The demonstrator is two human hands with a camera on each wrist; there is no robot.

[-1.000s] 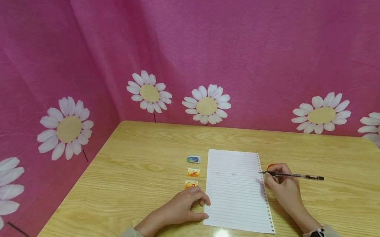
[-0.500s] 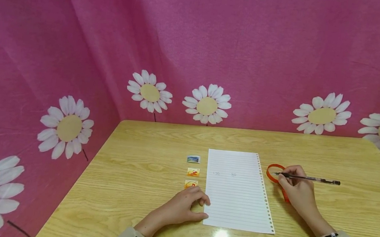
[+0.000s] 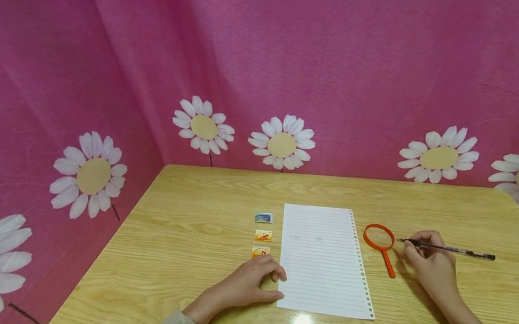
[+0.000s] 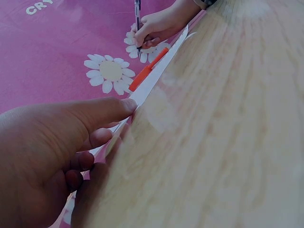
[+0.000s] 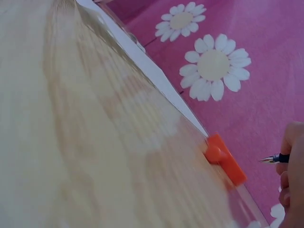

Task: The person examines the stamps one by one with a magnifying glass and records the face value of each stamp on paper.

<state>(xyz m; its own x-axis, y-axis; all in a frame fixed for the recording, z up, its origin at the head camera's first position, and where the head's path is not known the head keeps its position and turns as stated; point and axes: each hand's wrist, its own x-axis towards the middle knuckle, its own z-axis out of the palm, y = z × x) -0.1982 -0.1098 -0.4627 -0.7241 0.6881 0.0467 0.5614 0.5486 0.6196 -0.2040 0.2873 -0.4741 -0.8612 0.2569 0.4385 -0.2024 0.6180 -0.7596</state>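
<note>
The pen (image 3: 455,249) is pinched between the thumb and bent fingers of the right hand (image 3: 436,265). It is held nearly level, its point directed leftward, just beside the round lens of the red magnifying glass (image 3: 387,263) and well apart from the paper (image 3: 324,270). The right forearm is angled up and to the left from the lower right corner. The left hand (image 3: 249,282) is rested at the paper's left edge, thumb and loosely bent fingers spread apart, with the thumb tip on the sheet. The left forearm is angled up and to the right. The lowest of three stamps (image 3: 263,236) on the counter (image 3: 199,218) is partly covered by the left hand.
</note>
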